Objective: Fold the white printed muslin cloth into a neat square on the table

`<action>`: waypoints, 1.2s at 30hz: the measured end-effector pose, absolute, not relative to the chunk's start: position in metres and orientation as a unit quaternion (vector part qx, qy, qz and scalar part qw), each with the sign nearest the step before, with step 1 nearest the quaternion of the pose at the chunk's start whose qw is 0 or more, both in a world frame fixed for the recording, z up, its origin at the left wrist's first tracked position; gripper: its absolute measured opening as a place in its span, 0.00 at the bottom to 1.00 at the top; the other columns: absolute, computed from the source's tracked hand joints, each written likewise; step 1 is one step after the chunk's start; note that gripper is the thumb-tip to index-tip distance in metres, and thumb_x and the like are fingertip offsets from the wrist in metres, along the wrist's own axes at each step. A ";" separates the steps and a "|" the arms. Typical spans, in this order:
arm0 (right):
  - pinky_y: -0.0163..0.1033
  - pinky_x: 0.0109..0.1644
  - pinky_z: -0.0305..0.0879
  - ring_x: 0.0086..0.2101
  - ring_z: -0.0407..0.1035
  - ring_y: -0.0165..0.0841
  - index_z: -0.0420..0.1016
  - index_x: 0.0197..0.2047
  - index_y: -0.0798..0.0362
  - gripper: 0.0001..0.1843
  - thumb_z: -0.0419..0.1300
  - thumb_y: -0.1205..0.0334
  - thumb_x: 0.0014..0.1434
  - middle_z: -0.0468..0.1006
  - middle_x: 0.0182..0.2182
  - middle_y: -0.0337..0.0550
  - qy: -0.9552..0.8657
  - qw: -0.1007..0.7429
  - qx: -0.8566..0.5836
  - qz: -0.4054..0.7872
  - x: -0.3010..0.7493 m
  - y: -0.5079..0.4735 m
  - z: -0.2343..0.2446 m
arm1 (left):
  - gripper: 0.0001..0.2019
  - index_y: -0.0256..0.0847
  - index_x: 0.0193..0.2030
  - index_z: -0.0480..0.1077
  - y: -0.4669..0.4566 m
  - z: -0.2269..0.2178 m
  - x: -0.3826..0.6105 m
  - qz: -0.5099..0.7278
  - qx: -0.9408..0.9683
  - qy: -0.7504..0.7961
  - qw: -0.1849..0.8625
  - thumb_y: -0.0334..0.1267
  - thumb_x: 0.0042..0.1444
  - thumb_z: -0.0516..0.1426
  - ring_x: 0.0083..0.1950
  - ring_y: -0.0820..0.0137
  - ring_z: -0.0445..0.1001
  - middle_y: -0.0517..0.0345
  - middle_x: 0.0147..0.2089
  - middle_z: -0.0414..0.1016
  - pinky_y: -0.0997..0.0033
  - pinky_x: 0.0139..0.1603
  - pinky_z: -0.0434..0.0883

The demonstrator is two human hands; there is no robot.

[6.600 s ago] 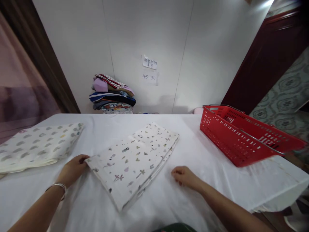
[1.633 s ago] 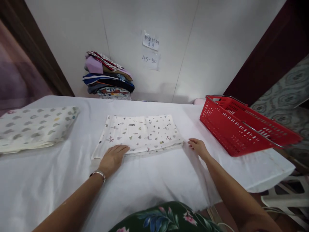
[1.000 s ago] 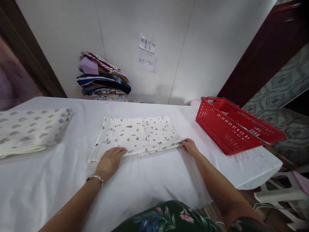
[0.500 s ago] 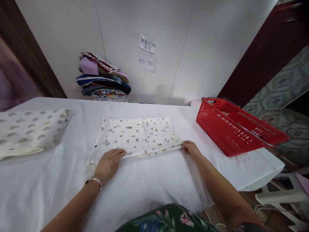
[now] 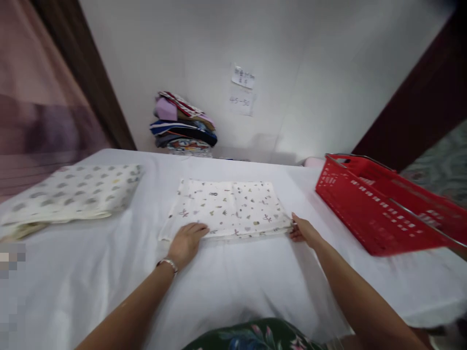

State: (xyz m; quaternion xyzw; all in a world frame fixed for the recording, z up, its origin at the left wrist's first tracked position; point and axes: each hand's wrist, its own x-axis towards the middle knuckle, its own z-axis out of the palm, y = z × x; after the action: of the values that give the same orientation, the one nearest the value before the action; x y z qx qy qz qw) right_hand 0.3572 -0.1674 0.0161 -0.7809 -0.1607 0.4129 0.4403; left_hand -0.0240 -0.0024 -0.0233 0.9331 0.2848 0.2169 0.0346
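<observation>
A folded white cloth (image 5: 233, 206) with a small print of plants and animals lies flat on the white-covered table (image 5: 226, 287), its long side towards me. My left hand (image 5: 187, 243) rests palm down at its near left edge, fingers stretched over the fabric. At the near right corner, my right hand (image 5: 302, 229) pinches the layered edge between thumb and fingers. The undersides of both hands are hidden.
To the left lies another folded cloth (image 5: 83, 189) with grey spots. A red plastic basket (image 5: 386, 204) with metal handles stands at the right. Behind, a stack of folded fabrics (image 5: 184, 124) rises against the wall, near paper notes (image 5: 242, 90).
My view has turned to the left, so everything sits further right in the picture. Both hands keep their places on the printed cloth, which looks nearly the same.
</observation>
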 end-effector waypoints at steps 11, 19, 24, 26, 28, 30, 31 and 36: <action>0.38 0.24 0.63 0.18 0.66 0.34 0.68 0.38 0.52 0.17 0.56 0.47 0.51 0.70 0.16 0.38 -0.296 0.240 -0.883 0.276 0.383 -0.168 -0.006 | 0.20 0.43 0.48 0.71 -0.017 -0.018 -0.019 0.193 0.930 0.307 0.060 0.23 0.50 0.51 0.51 0.67 0.65 0.55 0.49 0.72 0.63 0.51 0.63; 0.44 0.30 0.65 0.24 0.71 0.41 0.66 0.35 0.46 0.19 0.53 0.41 0.46 0.76 0.26 0.43 -0.376 0.181 -0.892 0.171 0.411 -0.168 -0.034 | 0.16 0.41 0.47 0.69 -0.013 -0.012 -0.040 0.200 0.907 0.370 0.034 0.25 0.53 0.50 0.50 0.66 0.65 0.54 0.48 0.72 0.61 0.52 0.60; 0.45 0.31 0.65 0.26 0.72 0.42 0.65 0.33 0.45 0.18 0.52 0.41 0.46 0.77 0.27 0.44 -0.385 0.186 -0.894 0.132 0.419 -0.173 -0.036 | 0.18 0.42 0.46 0.69 -0.008 -0.012 -0.054 0.216 0.888 0.406 0.029 0.23 0.51 0.50 0.52 0.66 0.64 0.54 0.48 0.72 0.60 0.54 0.58; 0.44 0.32 0.65 0.27 0.72 0.42 0.65 0.35 0.46 0.19 0.52 0.41 0.47 0.77 0.27 0.44 -0.406 0.182 -0.883 0.148 0.419 -0.176 -0.037 | 0.18 0.42 0.47 0.69 -0.008 -0.013 -0.055 0.220 0.885 0.410 0.027 0.23 0.51 0.50 0.54 0.65 0.62 0.54 0.51 0.70 0.59 0.56 0.57; 0.44 0.35 0.66 0.28 0.73 0.42 0.65 0.36 0.46 0.20 0.50 0.40 0.49 0.77 0.27 0.43 -0.420 0.173 -0.876 0.162 0.419 -0.178 -0.037 | 0.20 0.41 0.50 0.68 -0.008 -0.014 -0.055 0.223 0.874 0.432 0.024 0.24 0.50 0.51 0.57 0.62 0.60 0.52 0.54 0.68 0.58 0.57 0.57; 0.45 0.37 0.66 0.29 0.73 0.42 0.66 0.35 0.46 0.20 0.50 0.40 0.50 0.77 0.28 0.44 -0.430 0.155 -0.876 0.154 0.418 -0.179 -0.034 | 0.21 0.41 0.52 0.66 -0.008 -0.012 -0.057 0.224 0.853 0.470 0.031 0.25 0.50 0.52 0.58 0.60 0.59 0.50 0.57 0.65 0.58 0.56 0.58; 0.46 0.39 0.66 0.31 0.73 0.43 0.67 0.35 0.47 0.20 0.49 0.40 0.51 0.78 0.30 0.46 -0.439 0.149 -0.875 0.137 0.416 -0.178 -0.031 | 0.22 0.40 0.53 0.65 -0.008 -0.011 -0.058 0.224 0.841 0.491 0.040 0.26 0.49 0.53 0.58 0.60 0.59 0.49 0.57 0.64 0.59 0.55 0.59; 0.49 0.49 0.62 0.44 0.68 0.46 0.70 0.39 0.51 0.21 0.48 0.44 0.54 0.75 0.42 0.51 -0.577 0.202 -0.792 0.003 0.377 -0.165 -0.014 | 0.24 0.40 0.56 0.61 -0.008 0.001 -0.068 0.218 0.736 0.624 0.144 0.33 0.50 0.54 0.49 0.63 0.68 0.50 0.52 0.68 0.67 0.46 0.65</action>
State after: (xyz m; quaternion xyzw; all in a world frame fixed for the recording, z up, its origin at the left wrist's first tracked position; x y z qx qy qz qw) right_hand 0.3773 -0.1654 -0.0136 -0.7917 -0.5767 0.0028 0.2017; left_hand -0.0682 -0.0082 0.0015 0.7363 0.6242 0.2180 0.1437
